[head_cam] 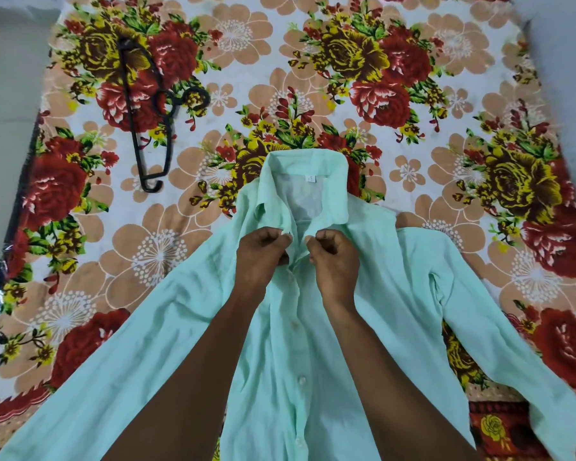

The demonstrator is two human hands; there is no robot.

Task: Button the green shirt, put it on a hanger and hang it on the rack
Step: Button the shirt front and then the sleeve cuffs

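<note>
Head view showed left hand (pixel 263 257) and right hand (pixel 330 257) pinching the green shirt (pixel 363 311) placket edges below the collar, apparently to fasten its top button.

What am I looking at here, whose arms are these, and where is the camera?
There is no machine: these are a person's own two arms, filmed by one wide-angle camera worn on the head, looking forward and down. A pale green long-sleeved button shirt lies spread, front up, on a floral printed bedsheet. The left hand and right hand each pinch one edge of the shirt front just below the collar, near the top of the button row. Lower buttons look fastened. A black plastic hanger lies untouched on the sheet, farther away to the left.
</note>
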